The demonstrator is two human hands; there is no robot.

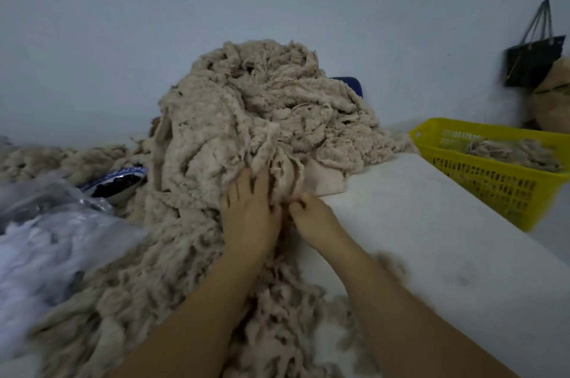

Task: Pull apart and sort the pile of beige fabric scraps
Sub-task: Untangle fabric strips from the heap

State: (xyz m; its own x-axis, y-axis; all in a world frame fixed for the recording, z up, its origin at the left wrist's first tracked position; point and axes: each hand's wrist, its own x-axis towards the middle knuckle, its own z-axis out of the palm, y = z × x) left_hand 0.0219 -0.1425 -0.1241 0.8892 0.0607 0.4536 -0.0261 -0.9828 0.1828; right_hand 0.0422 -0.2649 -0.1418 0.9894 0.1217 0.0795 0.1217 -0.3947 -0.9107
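The pile of beige fabric scraps (246, 118) stands in the middle of the white desk (431, 223), heaped high against the pale wall (277, 1) at the far side. It spills towards the near edge in a long trail of tangled, woolly strips that runs under and between the person's bare forearms. More of the same stuff spreads away to the left along the foot of the wall.

Both hands are at the near foot of the heap. The left hand (249, 214) lies flat on the scraps, its fingers straight and spread, pressing into the cloth. Just beside it, the right hand (314, 217) has its fingers curled and pinches a tuft of strips (287, 174) that hangs down from the heap.

A flat, smooth beige piece (327, 180) sticks out from under the pile's right edge, on the bare desk.

On the right, well apart from the heap, a yellow slotted basket (481, 189) holds a thin layer of loose scraps (505, 149). Beyond it a black bag (533, 63) hangs by its handles on the wall.

At the near left lie crumpled clear plastic bags (55, 238), blurred, and a blue-and-white packet (117, 177) rests against the pile. A blue object (351, 84) peeks out behind the heap's upper right.
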